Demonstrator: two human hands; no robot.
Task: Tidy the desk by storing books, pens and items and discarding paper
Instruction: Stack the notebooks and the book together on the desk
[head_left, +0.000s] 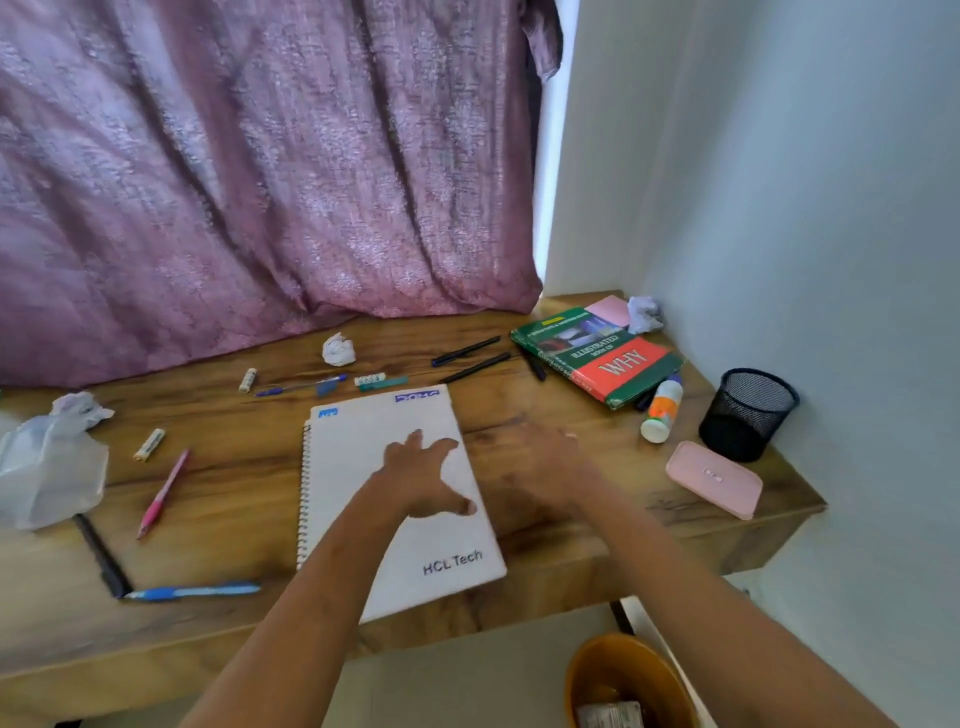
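Purple curtain (249, 171) is draped over the desk's (249, 499) far edge. The left hand (423, 480) is spread, fingers apart, over the notebook (363, 467). The right hand (545, 467) is blurred; its fingers cannot be made out.

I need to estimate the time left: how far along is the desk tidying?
Barely begun. Done: only some scrap lies in the orange bin. In hand: nothing is gripped; the open left hand is over the spiral notebook, the blurred right hand beside it. Left: the green book, pink pen, blue pen, crumpled paper, and the mesh pen holder looks empty.
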